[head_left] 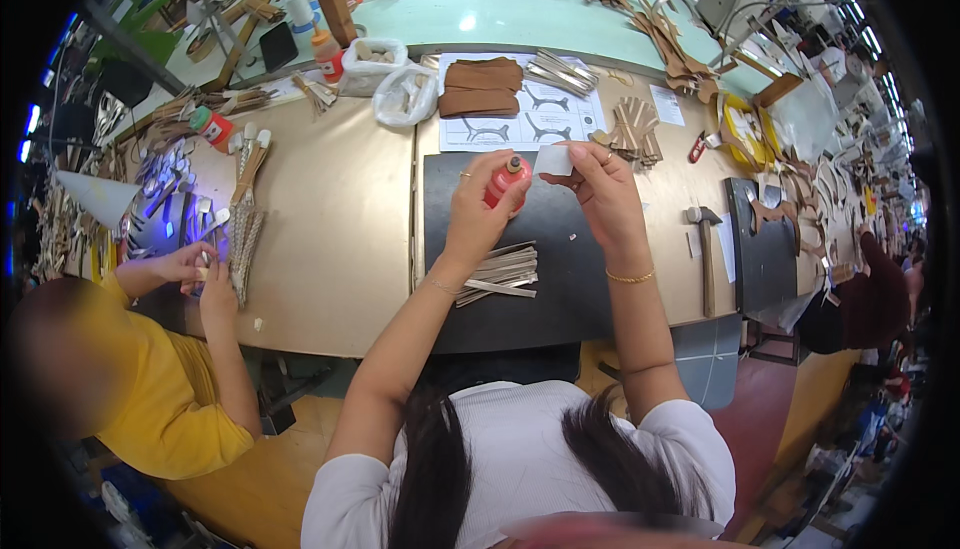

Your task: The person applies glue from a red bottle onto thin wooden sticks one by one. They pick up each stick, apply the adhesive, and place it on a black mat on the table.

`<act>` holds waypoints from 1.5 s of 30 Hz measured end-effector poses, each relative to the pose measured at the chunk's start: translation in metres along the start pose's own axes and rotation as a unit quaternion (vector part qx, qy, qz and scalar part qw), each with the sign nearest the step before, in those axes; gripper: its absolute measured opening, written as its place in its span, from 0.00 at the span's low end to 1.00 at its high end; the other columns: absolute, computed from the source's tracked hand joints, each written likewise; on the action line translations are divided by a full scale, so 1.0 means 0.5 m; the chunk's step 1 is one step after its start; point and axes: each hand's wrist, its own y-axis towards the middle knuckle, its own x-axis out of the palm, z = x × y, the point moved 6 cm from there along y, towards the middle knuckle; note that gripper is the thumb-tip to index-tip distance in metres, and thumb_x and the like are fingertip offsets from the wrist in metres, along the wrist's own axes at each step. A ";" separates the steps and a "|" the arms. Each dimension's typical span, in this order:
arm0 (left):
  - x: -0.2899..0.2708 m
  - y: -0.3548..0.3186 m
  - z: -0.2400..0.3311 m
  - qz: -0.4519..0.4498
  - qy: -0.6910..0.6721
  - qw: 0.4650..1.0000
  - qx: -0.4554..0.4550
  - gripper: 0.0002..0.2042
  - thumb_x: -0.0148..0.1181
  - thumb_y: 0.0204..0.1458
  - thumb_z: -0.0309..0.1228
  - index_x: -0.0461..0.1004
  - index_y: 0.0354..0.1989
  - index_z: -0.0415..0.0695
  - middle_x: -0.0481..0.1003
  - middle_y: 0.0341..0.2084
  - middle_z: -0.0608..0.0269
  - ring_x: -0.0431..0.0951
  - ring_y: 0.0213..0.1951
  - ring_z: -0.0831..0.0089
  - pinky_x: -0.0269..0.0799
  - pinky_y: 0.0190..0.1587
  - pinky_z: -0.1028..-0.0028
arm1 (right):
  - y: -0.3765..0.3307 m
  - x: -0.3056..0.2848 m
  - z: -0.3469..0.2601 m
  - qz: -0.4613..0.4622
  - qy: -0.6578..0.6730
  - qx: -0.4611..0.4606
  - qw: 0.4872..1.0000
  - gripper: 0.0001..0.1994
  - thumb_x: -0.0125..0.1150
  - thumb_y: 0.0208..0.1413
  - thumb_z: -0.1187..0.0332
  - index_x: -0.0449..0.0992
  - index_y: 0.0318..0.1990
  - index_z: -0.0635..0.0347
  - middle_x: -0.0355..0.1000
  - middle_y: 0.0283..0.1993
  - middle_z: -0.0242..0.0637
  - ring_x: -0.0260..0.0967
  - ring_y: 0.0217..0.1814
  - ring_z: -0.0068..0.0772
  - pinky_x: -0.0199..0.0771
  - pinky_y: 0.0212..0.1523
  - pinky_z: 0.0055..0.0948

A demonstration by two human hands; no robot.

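Risk entry: left hand (478,211) grip closed on red glue bottle (506,181), nozzle up; right hand (598,184) grip pinching white strip (553,159) beside it. Glue may drip onto cut strips (503,274) directly below.

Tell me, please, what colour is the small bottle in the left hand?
The bottle is red-orange with a dark tip, seen in the head view.

Relative to the dark work mat (560,249):
- Just beyond far edge: white printed pattern sheet (520,119), rectangular, black outlines.
- Far left: two clear plastic bags (390,79), knotted, pale contents.
- Far right: small white paper slip (667,105).
- Above far edge, held: small white label (553,159), squarish.
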 end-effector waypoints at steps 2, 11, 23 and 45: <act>-0.003 -0.001 0.002 0.008 0.013 1.000 0.012 0.15 0.64 0.50 0.31 0.73 0.46 0.42 0.74 0.48 0.55 0.74 0.50 0.60 0.68 0.53 0.67 | -0.020 -0.019 -0.018 -0.004 0.024 -0.004 1.000 0.14 0.53 0.64 0.64 0.76 0.46 0.67 0.76 0.40 0.39 0.73 0.38 0.24 0.73 0.39 0.24; 0.006 -0.003 -0.007 0.002 0.000 1.000 0.006 0.15 0.63 0.52 0.31 0.73 0.47 0.39 0.73 0.48 0.56 0.72 0.50 0.64 0.65 0.55 0.68 | -0.083 -0.319 -0.039 0.338 -0.157 -0.046 0.927 0.15 0.62 0.58 0.67 0.76 0.49 0.65 0.76 0.35 0.33 0.73 0.30 0.20 0.72 0.29 0.18; -0.009 -0.002 0.011 -0.038 0.091 0.994 0.049 0.22 0.70 0.44 0.31 0.72 0.48 0.39 0.73 0.48 0.56 0.72 0.51 0.60 0.67 0.54 0.66 | -0.068 -0.328 0.036 0.309 -0.477 -0.047 0.822 0.19 0.63 0.54 0.59 0.76 0.51 0.59 0.72 0.48 0.45 0.71 0.45 0.40 0.71 0.47 0.33; -0.019 -0.017 -0.110 -0.164 -0.115 0.930 -0.307 0.18 0.57 0.59 0.39 0.73 0.51 0.39 0.75 0.44 0.59 0.76 0.44 0.73 0.71 0.47 0.74 | -0.117 -0.085 -0.030 0.068 -0.188 -0.233 0.952 0.43 0.77 0.38 0.52 0.62 0.59 0.62 0.67 0.57 0.44 0.64 0.61 0.43 0.65 0.62 0.42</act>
